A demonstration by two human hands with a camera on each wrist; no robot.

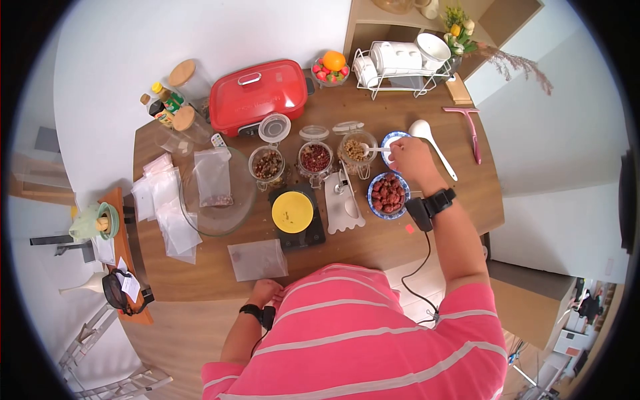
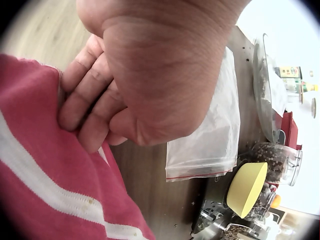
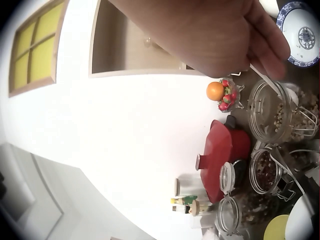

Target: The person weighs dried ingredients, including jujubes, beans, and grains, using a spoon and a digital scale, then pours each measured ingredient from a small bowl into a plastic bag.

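Observation:
My right hand (image 1: 412, 161) holds the handle of a white spoon (image 1: 381, 149), whose bowl dips into an open glass jar (image 3: 257, 112) of light brown pieces. Below that hand sits a blue-and-white bowl of dark red dried fruit (image 1: 388, 194), and a blue-rimmed plate (image 3: 301, 42) lies partly behind it. My left hand (image 1: 267, 292) hangs at the table's front edge against the pink striped shirt, fingers loosely curled and holding nothing. Just beyond it lies a clear zip bag (image 2: 207, 135). A yellow bowl (image 1: 293, 212) rests on a black scale (image 1: 308, 238).
Two more open jars (image 1: 268, 165) stand left of the spoon's jar. A large glass bowl (image 1: 243, 217) holds a bag, with loose bags (image 1: 177, 227) beside it. A red cooker (image 1: 257, 100), fruit bowl (image 1: 331, 72) and cup rack (image 1: 400, 73) line the back; a white ladle (image 1: 437, 150) lies right.

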